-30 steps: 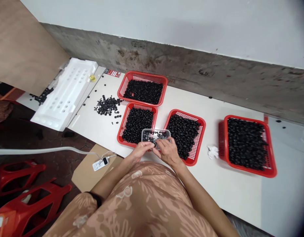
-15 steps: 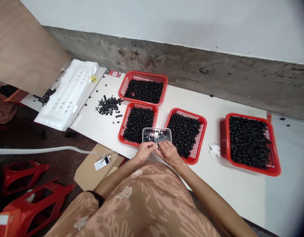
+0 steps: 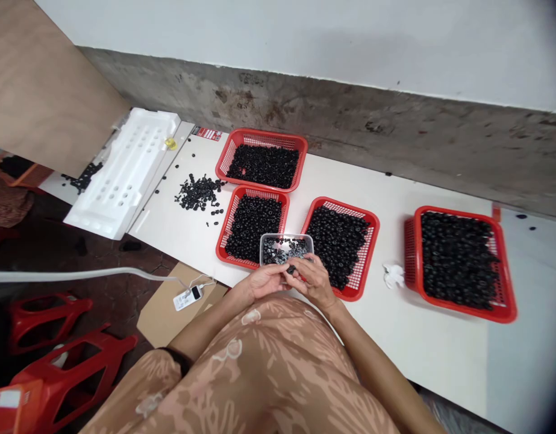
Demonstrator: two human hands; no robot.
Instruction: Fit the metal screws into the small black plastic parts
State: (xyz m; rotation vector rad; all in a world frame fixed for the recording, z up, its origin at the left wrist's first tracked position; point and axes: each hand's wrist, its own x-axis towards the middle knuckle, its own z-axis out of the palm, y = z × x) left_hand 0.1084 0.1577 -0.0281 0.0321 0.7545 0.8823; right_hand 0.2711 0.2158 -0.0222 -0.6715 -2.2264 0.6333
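Note:
In front of my body, my right hand (image 3: pixel 314 282) is closed on a small round black part (image 3: pixel 291 269), pinched at the fingertips. My left hand (image 3: pixel 266 281) is beside it, palm partly turned up and fingers stretched out, its thumb close to the part. Whether the left fingertips touch the part is hard to see. Just beyond both hands is a clear plastic tub (image 3: pixel 262 248) of small dark and shiny pieces. Red baskets of black ring-like parts flank it, one on the left (image 3: pixel 220 246) and one on the right (image 3: pixel 373 241).
Another red basket (image 3: pixel 302 147) of smaller black pieces stands by the wall, and a fuller one (image 3: pixel 508 301) at far right. Loose black pieces (image 3: pixel 199 193) lie left of the baskets. A white foam tray (image 3: pixel 124 175), crumpled white tissue (image 3: pixel 393 276) and red stools (image 3: pixel 79 367) are also around.
My left hand has loosened from a pinch and turned its palm upward. The right hand has tilted, and the black part now shows between the hands.

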